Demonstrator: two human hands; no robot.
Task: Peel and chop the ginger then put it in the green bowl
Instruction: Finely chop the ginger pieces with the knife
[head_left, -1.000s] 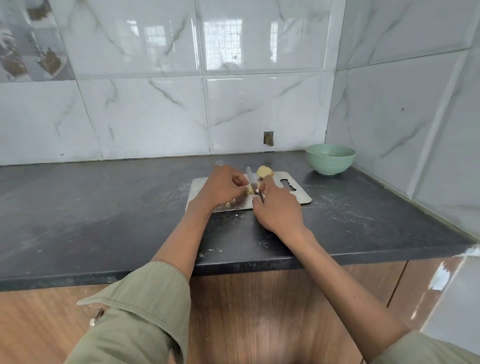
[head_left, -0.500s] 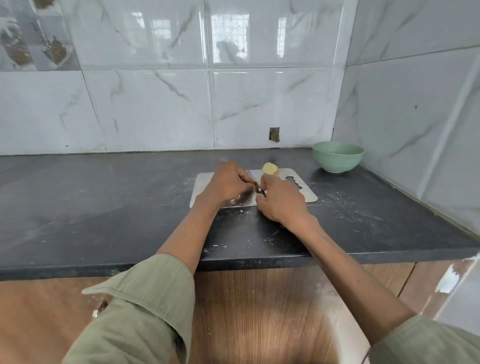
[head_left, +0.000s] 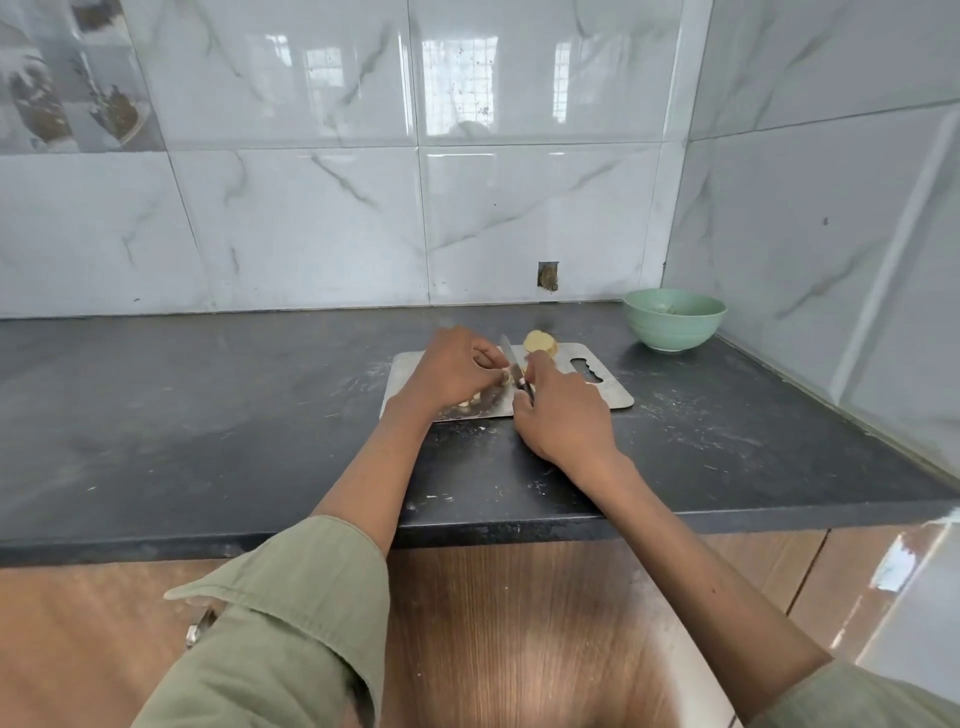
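Gripping knife (head_left: 511, 370) w/ your right hand (head_left: 563, 415), blade pointing away over the steel board (head_left: 608, 387). Your left hand (head_left: 452, 371) is curling fingers round a small ginger piece (head_left: 503, 378) on the board. Bigger ginger chunk (head_left: 540, 344) is sitting at board's far edge; green bowl (head_left: 674, 318) is standing apart, right corner.

Home kitchen corner: glossy marble-patterned wall tiles (head_left: 311, 218) are enclosing a dark stone tabletop (head_left: 208, 415) over wood-grain cabinet fronts (head_left: 519, 623), with a steel cutting board (head_left: 597, 384) and green bowl (head_left: 674, 319) sitting on top.
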